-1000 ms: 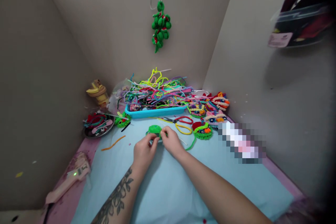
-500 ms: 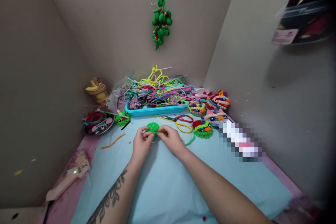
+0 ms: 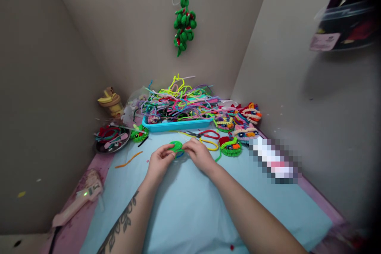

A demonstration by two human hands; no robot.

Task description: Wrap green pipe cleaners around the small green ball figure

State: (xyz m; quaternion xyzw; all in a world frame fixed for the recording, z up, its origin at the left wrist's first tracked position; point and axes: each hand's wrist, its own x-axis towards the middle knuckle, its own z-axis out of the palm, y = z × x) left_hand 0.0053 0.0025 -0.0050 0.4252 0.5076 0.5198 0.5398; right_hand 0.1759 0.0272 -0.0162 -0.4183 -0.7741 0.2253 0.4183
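I am pinching a small round green pipe-cleaner coil (image 3: pixel 176 147) between both hands, my left hand (image 3: pixel 159 161) closing its grip on the coil's near left edge and my right hand (image 3: pixel 199 154) closing its grip on the right edge. The coil is sitting low over the light blue mat (image 3: pixel 190 210) that is covering the desk, just in front of the turquoise tray (image 3: pixel 175 125). That tray is overflowing with a heap of mixed-colour pipe cleaners (image 3: pixel 178 101). Between the tray and my right hand, red-handled scissors (image 3: pixel 205 134) and a yellow pipe-cleaner loop (image 3: pixel 210 145) are lying on the mat. To the right of the tray, finished pipe-cleaner figures (image 3: pixel 236 127) are crowding together. To the left of the tray, a round metal dish (image 3: pixel 111 141) is holding scraps, and an orange pipe cleaner (image 3: pixel 128 160) is lying just beside it. Well left of the coil, a pink glue gun (image 3: pixel 79 200) is resting at the mat's edge. Above the tray, a green pipe-cleaner cluster (image 3: pixel 183 24) is hanging from a hook.
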